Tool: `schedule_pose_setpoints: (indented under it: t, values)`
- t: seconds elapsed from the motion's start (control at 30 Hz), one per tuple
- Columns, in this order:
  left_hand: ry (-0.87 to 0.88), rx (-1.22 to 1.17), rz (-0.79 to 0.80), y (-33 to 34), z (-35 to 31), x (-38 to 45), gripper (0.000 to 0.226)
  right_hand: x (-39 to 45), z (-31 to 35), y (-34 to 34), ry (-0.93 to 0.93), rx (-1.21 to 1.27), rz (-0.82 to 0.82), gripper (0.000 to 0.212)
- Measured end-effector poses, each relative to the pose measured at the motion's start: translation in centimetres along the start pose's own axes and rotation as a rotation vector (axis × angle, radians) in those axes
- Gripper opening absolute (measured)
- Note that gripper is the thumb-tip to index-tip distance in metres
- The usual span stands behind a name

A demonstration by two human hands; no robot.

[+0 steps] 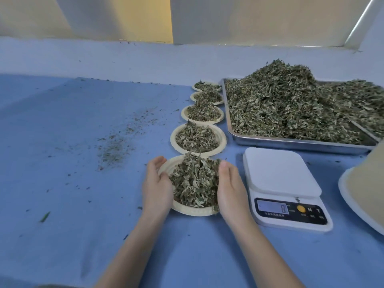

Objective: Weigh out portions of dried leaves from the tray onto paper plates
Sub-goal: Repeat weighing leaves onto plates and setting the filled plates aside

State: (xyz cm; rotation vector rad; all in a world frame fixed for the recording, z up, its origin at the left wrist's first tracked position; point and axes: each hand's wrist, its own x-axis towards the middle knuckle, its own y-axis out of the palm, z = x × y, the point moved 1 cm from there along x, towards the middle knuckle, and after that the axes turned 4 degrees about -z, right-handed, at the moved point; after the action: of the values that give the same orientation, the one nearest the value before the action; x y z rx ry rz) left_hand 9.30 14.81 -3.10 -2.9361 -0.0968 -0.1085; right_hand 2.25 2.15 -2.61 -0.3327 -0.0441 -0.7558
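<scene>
Cupping the nearest paper plate (188, 212) from both sides, the left hand (156, 187) and the right hand (229, 189) flank its heap of dried leaves (194, 182). The left fingers curl round the plate's left rim, thumb up at the far edge. The right hand stands edge-on against the pile's right flank with the thumb on top; its fingers are hidden behind the leaves, so whether they hook the rim cannot be told, though the hand looks pressed to the plate.

The plate sits on the blue table cover (62, 204), nearest in a row of five. Four more filled plates (198, 139) run away from it toward the far side, each touching or nearly touching the next.

Just right of the row lies the metal tray (291, 143), heaped high with loose dried leaves (280, 100); its near-left corner is close to the second plate.

Near of the tray and just right of the held plate stands a white digital scale (280, 173), its platform bare and its display (272, 206) apparently reading zero. A pale stack, probably spare plates (365, 196), cuts in at the right edge.

Left of the row, leaf crumbs (116, 146) are scattered over the cover. A pale wall (145, 57) closes the far side.
</scene>
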Motion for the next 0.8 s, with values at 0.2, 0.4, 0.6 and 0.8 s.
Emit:
schedule_pose_setpoints:
  t: [0.2,0.4,0.6,0.8]
  values:
    - [0.03,0.095,-0.044,-0.4,0.4,-1.3,0.042,-0.6,-0.2,-0.3,-0.012,-0.031,0.04,0.022]
    - [0.055,0.189,-0.088,-0.7,0.3,-1.3,0.047,-0.8,-0.2,-0.4,-0.024,-0.079,0.105,0.049]
    - [0.218,0.279,-0.142,-0.3,-2.6,-1.0,0.045,-0.3,0.7,-1.1,-0.038,-0.053,0.127,0.051]
    - [0.45,0.205,0.135,5.7,-8.7,-2.6,0.036,1.5,4.4,-4.5,-0.167,-0.038,0.07,0.042]
